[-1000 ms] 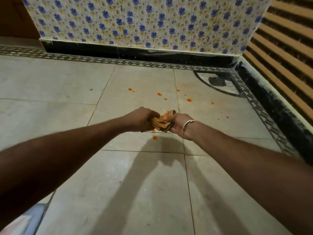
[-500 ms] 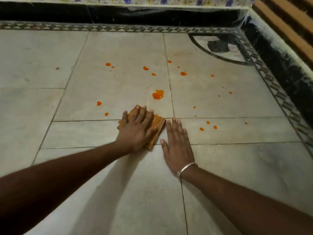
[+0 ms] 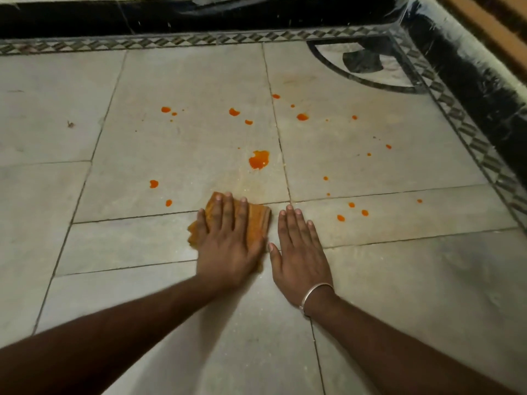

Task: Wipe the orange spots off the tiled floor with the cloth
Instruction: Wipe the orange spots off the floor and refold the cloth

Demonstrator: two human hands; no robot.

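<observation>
Forearms [image 3: 128,323] bare; silvery bangle [image 3: 312,292], perhaps metal, on wrist of right hand [image 3: 299,252]

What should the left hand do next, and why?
Probably slide the cloth forward and slightly right under the left hand onto the largest orange spot: it sits unwiped just beyond the cloth's far edge. The right hand lies flat on the tiled floor beside the cloth.

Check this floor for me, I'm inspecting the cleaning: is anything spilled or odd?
Yes: orange spots are spattered across the pale tiled floor. The largest blob lies just beyond the cloth pressed under the flat left hand, with smaller drops to both sides. A small dark speck lies far left.
</observation>
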